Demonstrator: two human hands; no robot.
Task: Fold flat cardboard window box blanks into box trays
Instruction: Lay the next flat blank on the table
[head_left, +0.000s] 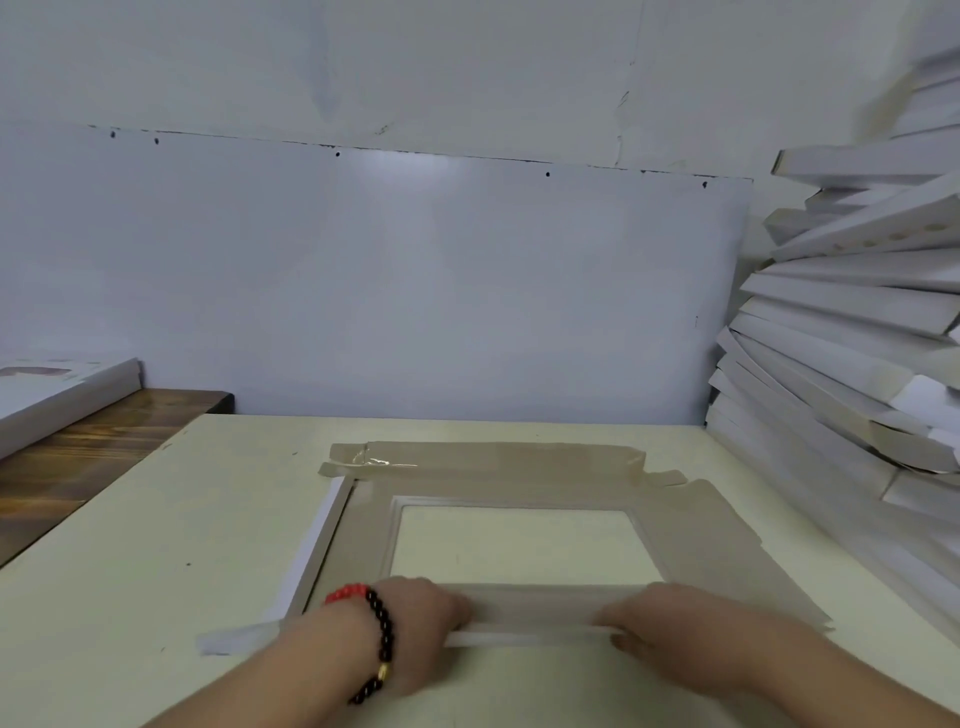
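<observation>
Soft even light, blurred, edges warped

We take this for a small packing workshop. At our right a tall stack of folded white boxes (852, 332) leans against the wall. Ahead stands a plain white wall panel (415, 291). The cream worktable (156, 545) bears scuffs and specks. At far left another white box (67, 389) rests on a dark wooden bench (104, 441).
</observation>
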